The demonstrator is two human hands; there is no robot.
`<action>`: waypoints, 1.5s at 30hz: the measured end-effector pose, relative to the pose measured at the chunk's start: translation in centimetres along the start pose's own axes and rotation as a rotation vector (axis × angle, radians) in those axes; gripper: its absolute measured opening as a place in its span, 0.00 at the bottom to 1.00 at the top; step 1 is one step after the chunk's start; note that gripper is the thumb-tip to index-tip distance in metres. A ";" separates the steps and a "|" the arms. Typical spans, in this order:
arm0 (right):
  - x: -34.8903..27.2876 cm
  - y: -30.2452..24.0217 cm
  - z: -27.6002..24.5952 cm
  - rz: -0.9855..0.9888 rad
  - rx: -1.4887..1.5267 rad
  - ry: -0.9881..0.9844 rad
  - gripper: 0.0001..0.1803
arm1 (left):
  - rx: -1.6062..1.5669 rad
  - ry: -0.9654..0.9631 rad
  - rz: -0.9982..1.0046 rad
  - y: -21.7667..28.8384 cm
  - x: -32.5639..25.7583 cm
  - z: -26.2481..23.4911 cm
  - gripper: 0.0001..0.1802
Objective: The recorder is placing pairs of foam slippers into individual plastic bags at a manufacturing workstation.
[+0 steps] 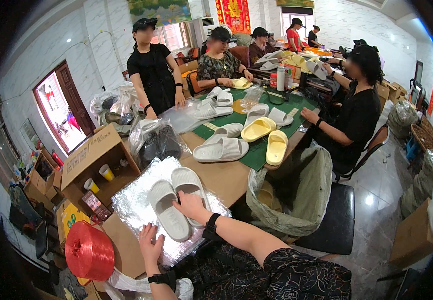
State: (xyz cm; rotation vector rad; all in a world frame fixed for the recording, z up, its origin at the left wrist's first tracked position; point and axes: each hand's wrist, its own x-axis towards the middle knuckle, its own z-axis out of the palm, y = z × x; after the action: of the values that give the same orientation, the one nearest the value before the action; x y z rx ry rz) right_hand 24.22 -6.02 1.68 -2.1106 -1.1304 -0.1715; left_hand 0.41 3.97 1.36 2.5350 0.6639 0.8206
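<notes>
Head view: we look down on a long brown worktable (226, 180) in a white-tiled workroom, its far half under a green cutting mat (256, 152).
Slippers: two pale grey ribbed foam slide slippers (176, 200) lie side by side, soles down, on the sheet near the table's close end.
Sheet: a crinkled, shiny clear plastic bag (131, 205) lies flat under the pair, catching the light like foil.
Right hand: our right hand (190, 205) rests flat on the heel of the right slipper, fingers spread loose, gripping nothing.
Left hand: our left hand (150, 245) lies open, palm down, on the near edge of the plastic, just beside the left slipper's heel; we think it only presses there, though the view is warped.
Beside us: a red spool of plastic twine (89, 250) sits at the left, and an open cardboard box (94, 160) with yellow cups beyond it.
Farther off: more grey and yellow foam slippers (259, 130) lie on the mat.
People: four seated or standing workers in dark clothes (154, 75) ring the far end.
Right side: a grey sack (296, 195) hangs open at the table's edge.
</notes>
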 end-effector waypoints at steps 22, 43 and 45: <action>0.0 0.1 0.2 0.006 -0.006 0.013 0.24 | -0.008 0.050 0.022 -0.4 -0.1 0.2 0.22; -0.1 0.3 0.5 0.007 0.095 0.006 0.23 | -0.011 0.034 -0.020 -0.3 -0.2 0.3 0.22; 0.1 -0.1 0.6 0.009 0.078 0.013 0.23 | -0.031 0.026 -0.021 -0.7 -0.3 0.3 0.22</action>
State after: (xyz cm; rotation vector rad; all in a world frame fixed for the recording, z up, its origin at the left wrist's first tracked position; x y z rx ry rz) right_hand 24.09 -5.54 1.31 -2.0432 -1.1023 -0.1344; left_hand 0.14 4.27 0.70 2.4898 0.6798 0.8516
